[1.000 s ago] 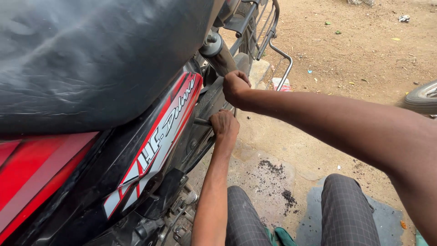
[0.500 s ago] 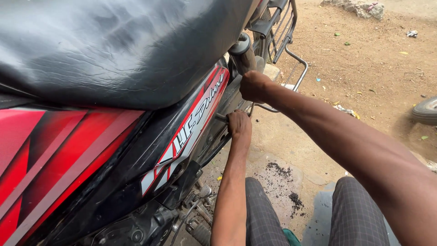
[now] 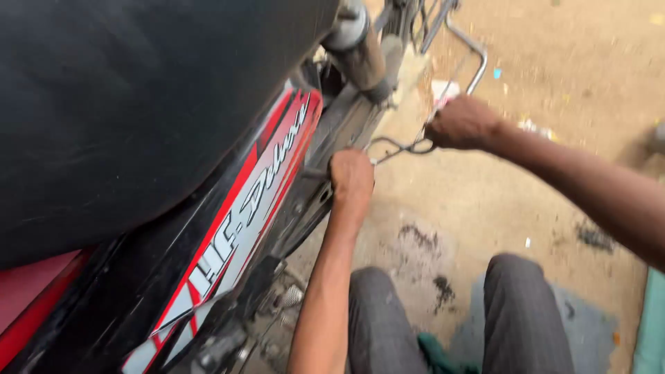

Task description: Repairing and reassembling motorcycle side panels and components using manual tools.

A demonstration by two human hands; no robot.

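The left hand (image 3: 352,179) is curled into a fist against the dark metal frame (image 3: 339,131) under the side of a motorcycle, its fingers tucked out of sight so what they pinch cannot be told. The right hand (image 3: 463,122), well out from the bike, is closed around one end of a thin bent metal piece (image 3: 400,147), which looks like a wire clip or spring and spans the gap between the two hands, its looped end just beside the left knuckles. Left of the hands runs the red, black and white side panel (image 3: 242,221), beneath the black seat (image 3: 138,104). Above them stand the rear shock absorber (image 3: 357,45) and a chrome rail (image 3: 471,59). Below, the person's grey-trousered knees (image 3: 526,312) rest over stained dirt ground (image 3: 554,41).
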